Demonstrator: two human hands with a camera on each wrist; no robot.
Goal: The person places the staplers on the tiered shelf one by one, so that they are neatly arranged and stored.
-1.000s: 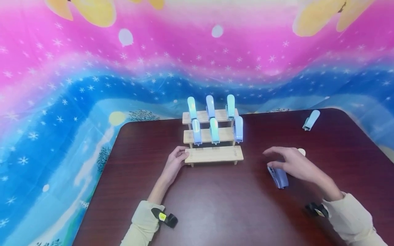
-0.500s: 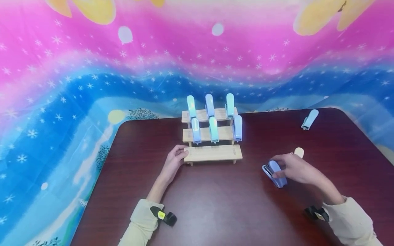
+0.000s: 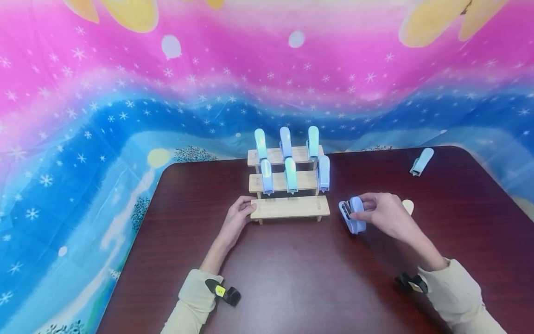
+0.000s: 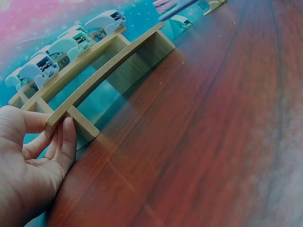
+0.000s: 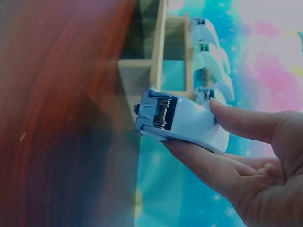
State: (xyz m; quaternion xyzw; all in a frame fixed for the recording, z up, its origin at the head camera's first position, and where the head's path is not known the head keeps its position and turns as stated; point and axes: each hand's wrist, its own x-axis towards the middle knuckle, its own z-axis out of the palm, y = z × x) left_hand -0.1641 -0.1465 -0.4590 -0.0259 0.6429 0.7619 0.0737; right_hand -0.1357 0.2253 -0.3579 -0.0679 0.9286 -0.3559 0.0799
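Note:
At the left end of a three-step wooden display stand [image 3: 289, 208], my left hand [image 3: 231, 227] pinches the lowest step, thumb above and fingers below in the left wrist view. My right hand [image 3: 388, 213] holds a lavender-blue stapler [image 3: 357, 215] to the right of that step. The right wrist view shows this stapler [image 5: 196, 123] gripped between thumb and fingers, its rear hinge and spring facing the camera. Mint and lavender staplers line the upper two steps, three on each, among them a mint one [image 3: 290, 175] in the middle row. The lowest step bears nothing.
A mint stapler [image 3: 422, 161] lies at the table's far right. Partly behind my right hand is a cream-coloured rounded object [image 3: 408, 206]. A patterned cloth backdrop [image 3: 267, 93] rises behind the dark red-brown table [image 3: 292, 278].
My right hand has come down onto the lavender-blue stapler, gripped it and moved it left and farther back, toward the stand. The left hand has stayed on the lowest step.

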